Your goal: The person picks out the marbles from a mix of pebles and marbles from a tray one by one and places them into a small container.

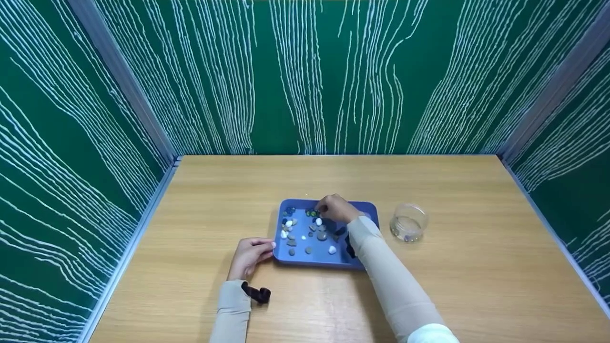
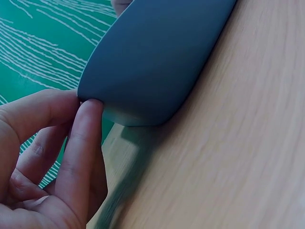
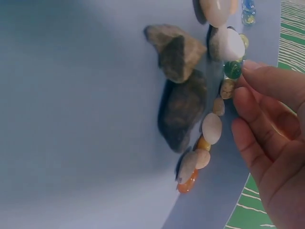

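One green marble (image 3: 233, 69): wrist-view ten o'clock of right hand's (image 1: 337, 208) fingers
Right fingers: slightly parted
Left hand (image 1: 250, 255): pinches tray (image 1: 310, 264)

White-lined green panels (image 1: 305, 76) are standing behind and beside the surface (image 1: 476, 267); grey posts (image 1: 125, 78) are flanking its far corners.
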A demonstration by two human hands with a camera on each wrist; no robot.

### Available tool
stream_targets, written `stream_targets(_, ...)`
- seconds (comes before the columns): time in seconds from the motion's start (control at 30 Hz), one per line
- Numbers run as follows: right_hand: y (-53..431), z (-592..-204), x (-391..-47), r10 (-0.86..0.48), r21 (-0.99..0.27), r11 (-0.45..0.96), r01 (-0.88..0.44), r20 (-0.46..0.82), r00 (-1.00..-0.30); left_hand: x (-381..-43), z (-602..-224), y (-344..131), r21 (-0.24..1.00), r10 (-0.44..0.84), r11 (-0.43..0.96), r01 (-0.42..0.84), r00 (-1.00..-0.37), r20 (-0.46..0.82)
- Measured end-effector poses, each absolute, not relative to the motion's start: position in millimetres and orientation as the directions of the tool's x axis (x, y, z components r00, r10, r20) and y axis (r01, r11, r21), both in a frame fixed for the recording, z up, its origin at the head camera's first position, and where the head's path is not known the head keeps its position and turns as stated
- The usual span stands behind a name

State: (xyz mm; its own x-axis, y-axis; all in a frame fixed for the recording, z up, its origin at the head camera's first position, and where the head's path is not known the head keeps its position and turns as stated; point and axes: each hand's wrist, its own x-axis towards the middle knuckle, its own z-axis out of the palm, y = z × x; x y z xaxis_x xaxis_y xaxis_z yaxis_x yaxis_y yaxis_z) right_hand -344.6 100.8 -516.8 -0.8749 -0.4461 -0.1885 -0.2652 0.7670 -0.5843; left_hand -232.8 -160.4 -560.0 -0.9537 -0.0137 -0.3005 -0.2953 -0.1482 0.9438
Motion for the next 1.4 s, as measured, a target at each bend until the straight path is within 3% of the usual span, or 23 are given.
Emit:
stream_targets(1.07, 107.0, -523.8, -338.3, -0.398, -0.562, 0.8, -0.211, -0.232, -0.888, -233.6, -560.2, -160.1, 0.944, -0.028, -0.139, -0.298, -0.952, -0.305)
stream_targets(1.4, 111.5, -527.4, -337.2, -0.461, -0.564, 0.763, -0.315, -0.133, -0.877, -232.9, -560.6, -160.7, 0.94, -0.026, -0.143, -0.309, -0.949, -0.315)
